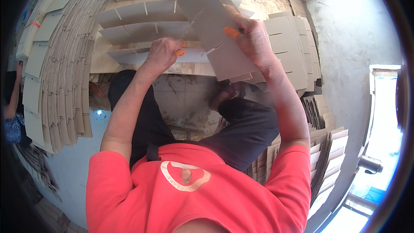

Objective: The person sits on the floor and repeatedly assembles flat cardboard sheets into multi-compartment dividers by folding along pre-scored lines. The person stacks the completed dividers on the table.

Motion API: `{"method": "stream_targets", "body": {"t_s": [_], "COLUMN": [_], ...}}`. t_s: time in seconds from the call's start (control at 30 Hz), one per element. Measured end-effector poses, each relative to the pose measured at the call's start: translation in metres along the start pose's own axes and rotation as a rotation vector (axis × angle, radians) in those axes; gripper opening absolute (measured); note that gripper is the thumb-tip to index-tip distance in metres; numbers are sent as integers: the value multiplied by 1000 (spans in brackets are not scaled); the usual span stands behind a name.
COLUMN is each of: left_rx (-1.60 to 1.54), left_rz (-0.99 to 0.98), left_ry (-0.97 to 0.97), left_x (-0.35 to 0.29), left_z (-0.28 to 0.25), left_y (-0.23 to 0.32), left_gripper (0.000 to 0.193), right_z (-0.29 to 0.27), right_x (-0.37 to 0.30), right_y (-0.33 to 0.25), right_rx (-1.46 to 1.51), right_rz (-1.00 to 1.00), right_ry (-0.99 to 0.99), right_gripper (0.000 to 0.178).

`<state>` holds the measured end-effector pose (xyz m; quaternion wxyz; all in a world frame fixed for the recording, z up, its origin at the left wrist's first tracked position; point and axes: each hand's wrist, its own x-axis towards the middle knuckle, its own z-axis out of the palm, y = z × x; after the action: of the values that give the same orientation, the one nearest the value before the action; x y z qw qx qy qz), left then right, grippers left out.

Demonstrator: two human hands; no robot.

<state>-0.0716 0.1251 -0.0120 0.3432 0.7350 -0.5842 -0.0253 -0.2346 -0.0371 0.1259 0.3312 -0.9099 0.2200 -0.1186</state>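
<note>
A grey slotted cardboard strip [207, 26] slants across the upper middle, with my right hand [252, 39] closed on its right edge. Orange finger covers show on both of my hands. Three more slotted strips stand on edge in rows on the wooden board: a far strip [138, 12], a middle strip [144, 32] and a near strip [129, 55]. My left hand [163, 54] is closed in a pinch at the upper edge of the near strip. The lower end of the slanted strip reaches past the board's front edge.
A long stack of cardboard pieces [64, 69] runs along the left. More slotted cardboard sheets [289, 47] lie at the right, beside a pale wall [349, 30]. Bundles of cardboard [325, 155] stand low at the right. Another person's arm [14, 92] shows at the far left.
</note>
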Motion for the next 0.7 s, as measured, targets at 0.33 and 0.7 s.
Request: {"method": "stream_targets", "body": {"t_s": [0.33, 0.7], "left_rx": [-1, -38], "left_rz": [0, -9], "left_ry": [13, -13], "left_x": [3, 7], "left_z": [4, 4], "left_y": [2, 6], "left_gripper": [14, 14], "right_z": [18, 59], "right_x": [-1, 13], "right_y": [7, 33], "right_rx": [-46, -251], "right_rz": [-59, -235], "right_ry": [81, -45], "right_gripper": [41, 38]}}
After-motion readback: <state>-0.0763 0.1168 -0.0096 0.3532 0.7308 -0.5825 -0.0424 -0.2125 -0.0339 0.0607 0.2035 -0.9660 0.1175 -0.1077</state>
